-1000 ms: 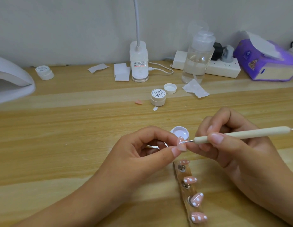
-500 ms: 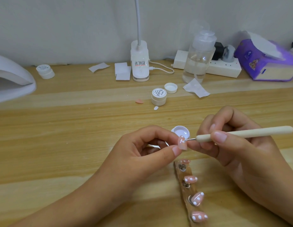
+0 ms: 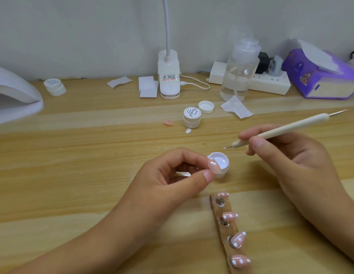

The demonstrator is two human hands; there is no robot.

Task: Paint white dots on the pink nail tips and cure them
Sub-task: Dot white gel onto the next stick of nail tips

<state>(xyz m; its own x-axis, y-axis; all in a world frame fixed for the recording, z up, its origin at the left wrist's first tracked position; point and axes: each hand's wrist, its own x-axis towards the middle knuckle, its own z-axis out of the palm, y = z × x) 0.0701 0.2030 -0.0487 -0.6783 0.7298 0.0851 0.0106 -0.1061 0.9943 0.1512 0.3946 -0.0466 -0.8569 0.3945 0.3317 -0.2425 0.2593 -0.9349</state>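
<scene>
The small open jar [image 3: 224, 171] between the hands holds white gel. The left hand [image 3: 172, 178] pinches a pink nail tip [image 3: 213, 165] between thumb and forefinger, and it hides part of the jar's rim. The right hand [image 3: 287, 155] grips a dotting tool [image 3: 290, 127], its fine point near the jar and apart from the tip. Behind stand a closed jar [image 3: 192, 118], a loose lid [image 3: 206, 107] and a pump bottle [image 3: 237, 80] with clear liquid. Four dotted tips [image 3: 240, 261] sit on a wooden strip [image 3: 217, 211].

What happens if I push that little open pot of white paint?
It would probably slide easily: the open pot is small, likely light, and sits on a smooth table. It looks squat, so tipping seems unlikely. With no lid, paint might spill.
</scene>
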